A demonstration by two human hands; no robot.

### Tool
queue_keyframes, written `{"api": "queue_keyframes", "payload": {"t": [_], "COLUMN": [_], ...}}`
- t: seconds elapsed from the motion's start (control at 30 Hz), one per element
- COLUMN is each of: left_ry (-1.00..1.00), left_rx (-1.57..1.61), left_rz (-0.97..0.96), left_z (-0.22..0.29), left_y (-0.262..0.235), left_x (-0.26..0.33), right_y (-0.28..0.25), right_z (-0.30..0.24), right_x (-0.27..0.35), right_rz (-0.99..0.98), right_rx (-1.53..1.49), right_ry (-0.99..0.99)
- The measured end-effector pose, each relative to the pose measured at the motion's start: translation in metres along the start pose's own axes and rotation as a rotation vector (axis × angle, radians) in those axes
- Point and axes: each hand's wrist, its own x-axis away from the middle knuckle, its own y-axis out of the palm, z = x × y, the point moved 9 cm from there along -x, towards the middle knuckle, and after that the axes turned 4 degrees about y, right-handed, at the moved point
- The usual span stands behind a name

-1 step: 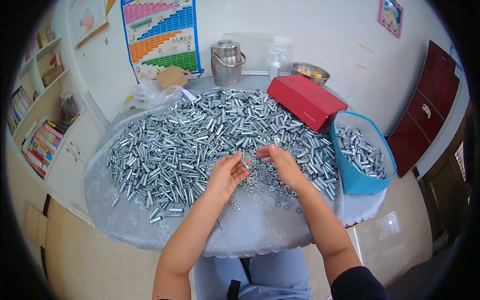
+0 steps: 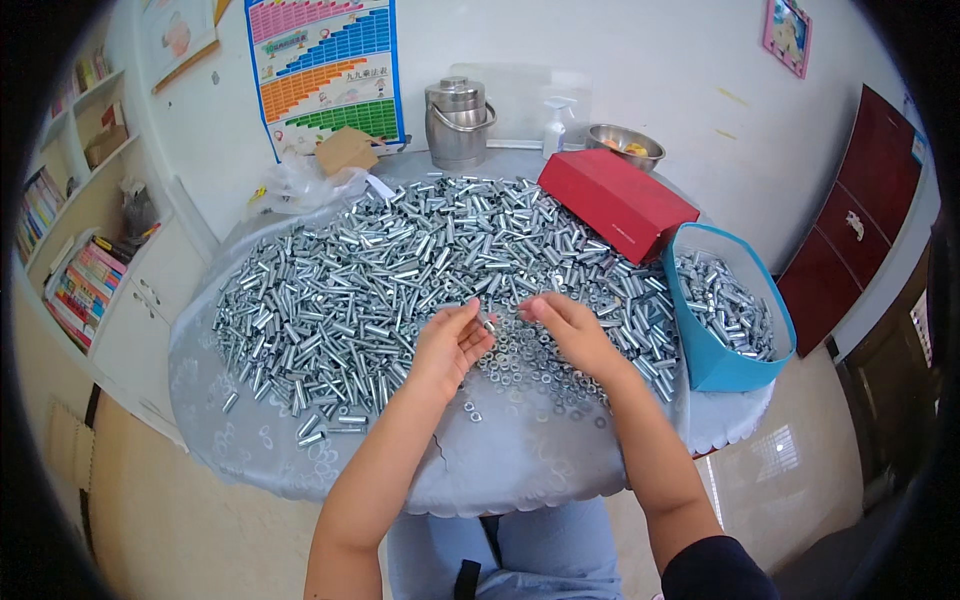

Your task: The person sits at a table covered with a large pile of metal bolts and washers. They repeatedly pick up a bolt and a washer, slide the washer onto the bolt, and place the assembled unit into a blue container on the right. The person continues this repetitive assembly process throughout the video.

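Over the middle of the pile, my left hand is closed with a short shiny metal sleeve between thumb and fingers. Its lower part is hidden by the fingers. Just to the right, my right hand has thumb and fingertips drawn together, close to the sleeve but apart from it. Whatever those fingertips pinch is too small to name. Below both hands lie many small washers and nuts. A broad heap of silver metal sleeves spreads behind and to the left.
A blue open bin holding more metal pieces stands at the right edge of the cloth-covered table. Behind it lies a red box. Along the back are a steel pot, a spray bottle, a metal bowl and plastic bags.
My right thumb and fingertips have come closer together. The left hand has tilted slightly with the sleeve still in it; the pile looks the same.
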Motion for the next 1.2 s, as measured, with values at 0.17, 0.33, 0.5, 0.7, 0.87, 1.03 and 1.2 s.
{"api": "queue_keyframes", "payload": {"t": [0.17,0.33,0.5,0.7,0.87,1.03,1.2], "left_ry": [0.103,0.159,0.229,0.37,0.446,0.526,0.571], "left_rx": [-0.006,-0.012,-0.045,-0.231,-0.329,-0.412,-0.455], "left_rz": [0.111,0.175,0.232,0.205,0.168,0.142,0.122], "left_z": [0.015,0.017,0.023,0.039,0.043,0.042,0.041], "left_y": [-0.021,-0.034,-0.038,-0.029,-0.022,-0.017,-0.013], "left_x": [-0.007,-0.015,-0.014,-0.01,-0.011,-0.01,-0.009], "right_y": [0.008,0.024,0.03,0.036,0.031,0.037,0.043], "right_z": [-0.028,-0.029,-0.023,-0.023,-0.016,-0.015,-0.008], "right_x": [0.009,0.017,0.02,0.021,0.016,0.017,0.015], "right_rz": [-0.06,-0.191,-0.29,-0.325,-0.205,-0.147,-0.102], "right_rx": [0.437,0.543,0.595,0.612,0.634,0.684,0.648], "right_ry": [-0.211,-0.286,-0.257,-0.278,-0.266,-0.268,-0.292]}}
